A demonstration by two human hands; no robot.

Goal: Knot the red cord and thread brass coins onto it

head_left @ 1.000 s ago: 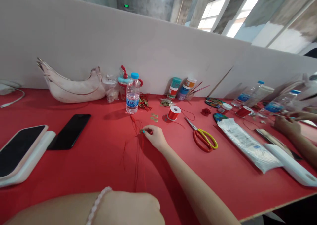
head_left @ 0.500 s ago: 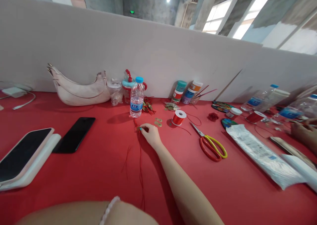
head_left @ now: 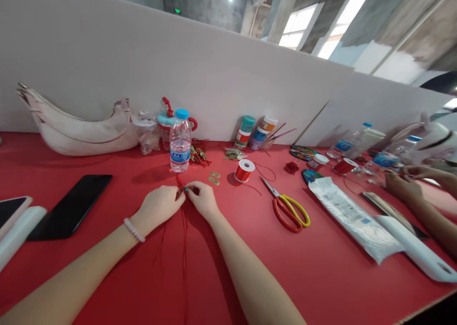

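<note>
My left hand (head_left: pixel 162 203), with a beaded bracelet at the wrist, pinches the red cord (head_left: pixel 184 248) in front of the water bottle (head_left: pixel 180 146). Fingertip to fingertip with it, my right hand (head_left: pixel 203 198) is closed on the same cord. Long strands hang from between the hands toward me across the red table. Whatever knot or small piece sits between the fingertips is mostly hidden. Several brass-coloured coins (head_left: pixel 214 177) lie just beyond my right hand. A spool of red cord (head_left: pixel 244 171) stands to their right, and scissors (head_left: pixel 288 206) with red and yellow handles lie further right.
A black phone (head_left: pixel 73 206) and a white handbag (head_left: pixel 82 132) are on the left. Paint jars (head_left: pixel 246 130) stand against the white partition (head_left: pixel 214 72). On the right lie a plastic packet (head_left: pixel 353 218) and a white long object (head_left: pixel 417 248); another person's hands (head_left: pixel 410 182) work there.
My left hand has come up from the lower edge to the cord beside my right hand. The view has shifted right, and more of the other person's hands shows.
</note>
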